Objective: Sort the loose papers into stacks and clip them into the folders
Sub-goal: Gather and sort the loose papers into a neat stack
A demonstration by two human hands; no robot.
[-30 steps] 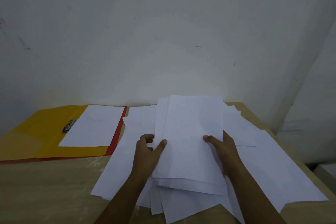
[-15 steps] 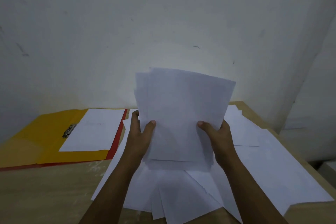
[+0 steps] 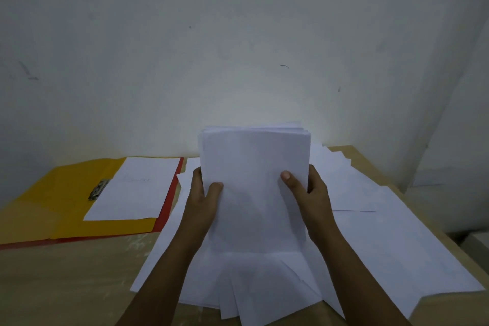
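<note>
So the yellow folder (image 3: 66,209) is lying open at the left end of the bench (image 3: 66,286), a red folder edge (image 3: 169,204) peeking out from under it, its metal clip (image 3: 99,189) sitting just left of the single sheet (image 3: 135,188) resting inside. Right of that folder is where it's happening: a second ago this bundle was lying flat on the pile, half a second ago it was tipped up with uneven edges, and now the stack (image 3: 255,188) stands upright on its bottom edge on top of the loose papers (image 3: 397,241), looking way more squared up, though a few top corners at the right still fan out a bit. Left hand (image 3: 203,204) grips the stack's left edge, thumb on the front and fingers behind; right hand (image 3: 309,198) does the same on the right edge, so both are pinching it from the sides. I'd say that's jogging the sheets even, meaning one stack is nearly ready to go left into the folder and under the clip, while plenty of sheets right of and below it remain unsorted. The bench itself is pale wood with scuffy light marks, pushed against a plain whitish wall (image 3: 238,47) with a few dark smudges, and the light is dim. Further right of the folder, past the bench edge, the wall turns a corner.
</note>
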